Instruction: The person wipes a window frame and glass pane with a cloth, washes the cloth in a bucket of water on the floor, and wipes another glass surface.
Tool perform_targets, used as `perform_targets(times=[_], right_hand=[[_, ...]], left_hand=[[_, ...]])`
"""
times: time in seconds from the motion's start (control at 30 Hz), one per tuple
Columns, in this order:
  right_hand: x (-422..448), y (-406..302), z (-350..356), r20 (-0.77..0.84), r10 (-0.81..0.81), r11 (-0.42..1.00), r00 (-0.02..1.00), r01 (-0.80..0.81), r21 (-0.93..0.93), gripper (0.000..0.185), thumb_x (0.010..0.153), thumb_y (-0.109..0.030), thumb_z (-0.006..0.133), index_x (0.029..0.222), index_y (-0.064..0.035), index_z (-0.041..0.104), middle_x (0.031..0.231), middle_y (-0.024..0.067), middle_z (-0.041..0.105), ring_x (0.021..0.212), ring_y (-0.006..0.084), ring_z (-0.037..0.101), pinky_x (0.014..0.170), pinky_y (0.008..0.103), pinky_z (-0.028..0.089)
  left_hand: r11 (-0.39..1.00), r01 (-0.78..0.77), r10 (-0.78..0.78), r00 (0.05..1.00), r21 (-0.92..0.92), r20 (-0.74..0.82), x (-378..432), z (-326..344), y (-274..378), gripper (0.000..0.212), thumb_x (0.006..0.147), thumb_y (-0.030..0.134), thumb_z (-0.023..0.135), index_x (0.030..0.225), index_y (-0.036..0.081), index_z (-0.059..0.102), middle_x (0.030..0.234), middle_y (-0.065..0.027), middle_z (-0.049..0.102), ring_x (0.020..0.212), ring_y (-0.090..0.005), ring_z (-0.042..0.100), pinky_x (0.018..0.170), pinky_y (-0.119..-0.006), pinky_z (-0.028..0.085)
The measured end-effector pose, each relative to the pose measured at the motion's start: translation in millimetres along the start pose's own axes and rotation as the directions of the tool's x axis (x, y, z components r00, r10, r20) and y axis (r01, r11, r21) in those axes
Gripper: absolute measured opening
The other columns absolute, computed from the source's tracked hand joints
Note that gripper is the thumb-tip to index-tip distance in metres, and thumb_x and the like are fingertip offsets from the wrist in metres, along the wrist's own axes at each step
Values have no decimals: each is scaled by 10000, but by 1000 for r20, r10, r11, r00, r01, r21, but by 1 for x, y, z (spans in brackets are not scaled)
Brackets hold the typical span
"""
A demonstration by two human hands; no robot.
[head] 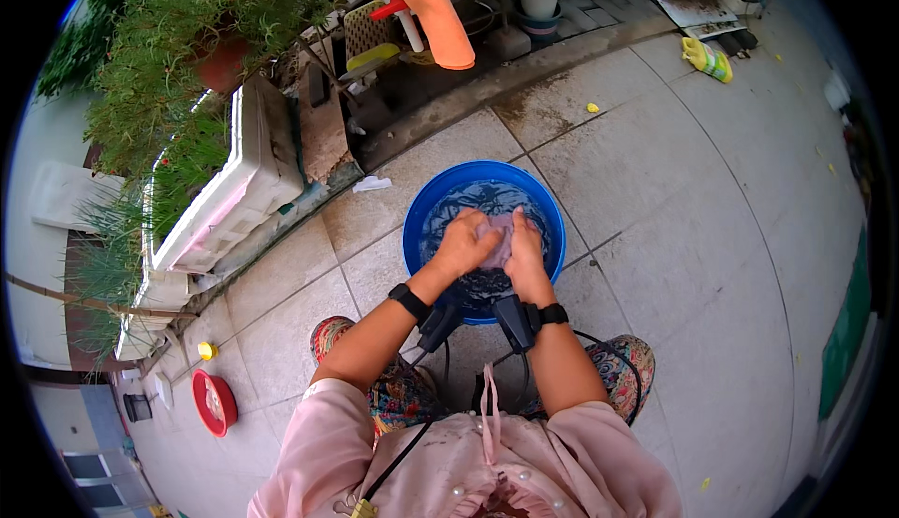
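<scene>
A round blue plastic basin (414,265) with water in it stands on the tiled floor between my knees. Inside its rim, my left hand (467,240) and my right hand (525,244) grip a pinkish cloth (499,240) from either side. The cloth is bunched between them, and part of it is hidden by my fingers. Dark ripples show on the water (484,195) around the cloth. Each wrist wears a black strap with a dark device and a cable.
White foam planter boxes (274,146) line the left side. An orange cloth (435,12) hangs by a tap with a red handle (388,8). A red basin (226,412) sits lower left, a yellow bottle (706,60) upper right. A white scrap (372,183) lies near the curb.
</scene>
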State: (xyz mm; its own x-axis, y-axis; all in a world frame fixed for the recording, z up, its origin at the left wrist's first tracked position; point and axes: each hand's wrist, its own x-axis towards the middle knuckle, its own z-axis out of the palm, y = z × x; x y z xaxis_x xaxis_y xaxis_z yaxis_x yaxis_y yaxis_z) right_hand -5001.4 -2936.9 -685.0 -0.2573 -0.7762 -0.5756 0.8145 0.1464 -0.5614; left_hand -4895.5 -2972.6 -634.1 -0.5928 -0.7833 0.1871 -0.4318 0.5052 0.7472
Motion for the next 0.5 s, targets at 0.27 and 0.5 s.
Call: perform_targets(times=[0.27, 0.5], right_hand=[[-19, -13, 10, 90, -134, 978, 987, 146, -150, 191, 822, -200, 456, 930, -43, 472, 854, 59, 528, 783, 161, 525, 670, 285, 444], [-42, 13, 24, -244, 335, 929, 910, -363, -76, 456, 793, -382, 426, 1136, -85, 384, 1196, 103, 382, 1130, 289, 302, 881, 603, 142]], left_hand=[[823, 333, -421, 901, -459, -101, -3, -8, -23, 186, 728, 171, 554, 630, 24, 494, 582, -86, 528, 507, -154, 479, 453, -286, 379], [381, 585, -676, 705, -716, 217, -21, 28, -57, 67, 678, 60, 542, 682, 39, 479, 675, -55, 530, 604, -140, 503, 510, -275, 420]])
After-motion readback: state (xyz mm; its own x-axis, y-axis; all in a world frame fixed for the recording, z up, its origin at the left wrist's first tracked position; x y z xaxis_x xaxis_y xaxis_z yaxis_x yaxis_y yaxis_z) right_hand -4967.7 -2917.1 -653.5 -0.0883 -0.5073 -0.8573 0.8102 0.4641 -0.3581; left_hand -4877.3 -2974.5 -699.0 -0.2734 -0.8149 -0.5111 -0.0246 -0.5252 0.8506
